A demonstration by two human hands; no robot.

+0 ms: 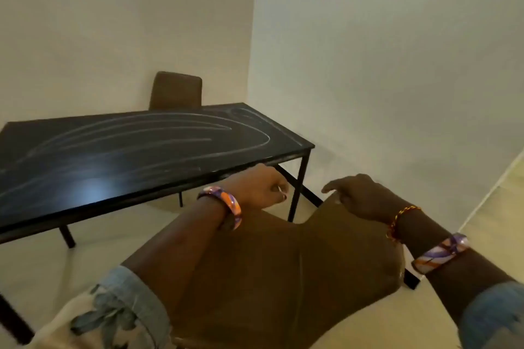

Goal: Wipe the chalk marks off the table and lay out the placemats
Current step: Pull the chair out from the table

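Both hands hold a brown chair, left grip curled, right grip spread; chalk-streaked black table beyond

Left hand loosely curled, right hand flat, fingers extended

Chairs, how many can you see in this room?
2. One brown chair stands behind the black table, against the far wall. The other brown chair is close by, under the person's hands. More may be hidden outside the view.
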